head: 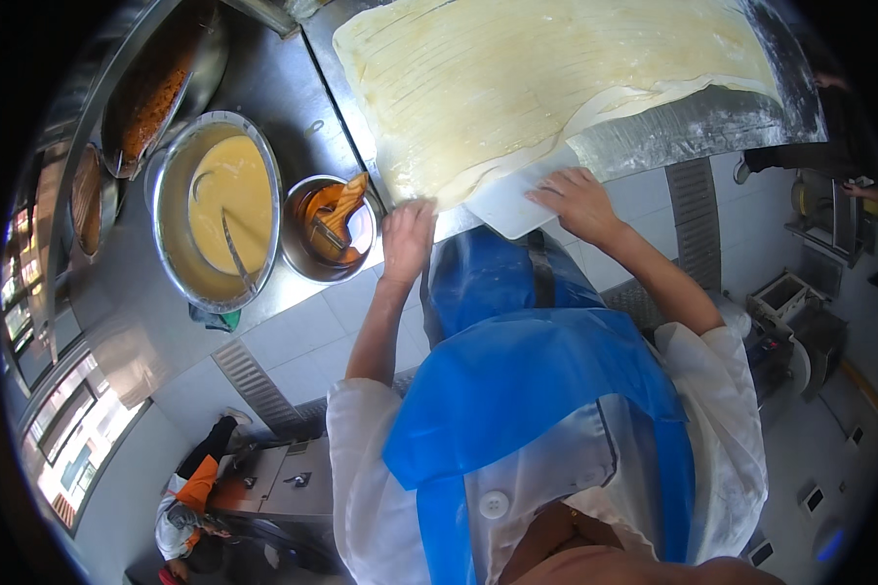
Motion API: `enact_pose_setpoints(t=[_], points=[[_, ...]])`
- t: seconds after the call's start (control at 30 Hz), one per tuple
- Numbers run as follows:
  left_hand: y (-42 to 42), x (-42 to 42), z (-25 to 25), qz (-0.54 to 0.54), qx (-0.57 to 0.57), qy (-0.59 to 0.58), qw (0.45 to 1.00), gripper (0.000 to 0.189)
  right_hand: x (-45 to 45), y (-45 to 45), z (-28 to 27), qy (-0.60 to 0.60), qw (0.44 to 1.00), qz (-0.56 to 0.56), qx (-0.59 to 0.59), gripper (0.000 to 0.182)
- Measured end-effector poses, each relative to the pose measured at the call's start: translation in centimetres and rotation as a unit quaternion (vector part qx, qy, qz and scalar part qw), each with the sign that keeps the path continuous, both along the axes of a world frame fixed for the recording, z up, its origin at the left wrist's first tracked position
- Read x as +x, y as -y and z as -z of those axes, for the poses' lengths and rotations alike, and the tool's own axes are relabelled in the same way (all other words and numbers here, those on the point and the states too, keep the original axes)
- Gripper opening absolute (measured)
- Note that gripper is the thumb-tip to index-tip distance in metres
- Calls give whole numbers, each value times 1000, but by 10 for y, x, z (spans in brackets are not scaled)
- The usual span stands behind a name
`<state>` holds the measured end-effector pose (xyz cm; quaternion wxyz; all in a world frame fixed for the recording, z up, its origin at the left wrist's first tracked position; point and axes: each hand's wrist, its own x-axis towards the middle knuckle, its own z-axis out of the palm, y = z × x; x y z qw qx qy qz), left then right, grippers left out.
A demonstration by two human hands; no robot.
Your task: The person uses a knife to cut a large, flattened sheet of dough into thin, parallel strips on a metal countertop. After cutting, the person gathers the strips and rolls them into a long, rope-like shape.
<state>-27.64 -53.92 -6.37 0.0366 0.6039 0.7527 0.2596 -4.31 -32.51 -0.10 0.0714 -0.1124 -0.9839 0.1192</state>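
A large sheet of rolled dough (pixel 549 80), glossy on top, covers much of the steel worktable in front of me. Its near edge is loosened in a wavy fold. My right hand (pixel 574 201) holds a translucent white plastic sheet or scraper (pixel 516 201), part of which lies against the dough's near edge. At the near left corner of the dough, my left hand (pixel 410 230) rests with its fingers together on the edge; whether they pinch dough is hidden. Just left of it stands a steel pot (pixel 289 252) with amber liquid and a wooden-handled brush (pixel 347 208).
Left of the pot, a large steel bowl (pixel 162 234) holds yellow batter and a metal utensil (pixel 230 241). Beyond are a pan of reddish-brown crumbly food (pixel 154 113) and another container (pixel 88 201). Another person (pixel 183 512) is at the lower left; part of one shows far right.
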Motion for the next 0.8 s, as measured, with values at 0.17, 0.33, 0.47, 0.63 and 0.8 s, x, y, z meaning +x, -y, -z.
enact_pose_setpoints(t=[0.17, 0.33, 0.47, 0.63, 0.8], points=[[-23, 7, -9, -125, -32, 82, 988, 31, -39, -17, -31, 67, 996, 52, -40, 31], [-20, 28, -25, -77, -73, -6, 994, 42, 3, -7, -57, 92, 991, 92, -41, 41], [-27, 19, 8, -57, -146, -50, 986, 43, 39, -30, -28, 82, 993, 88, 15, 46], [-66, 1, -34, -267, -261, 143, 917, 41, 25, -83, -31, 59, 992, 106, 15, 53], [-42, 2, 1, -105, -66, -60, 990, 32, 75, -78, -57, 107, 978, 177, 3, 52]])
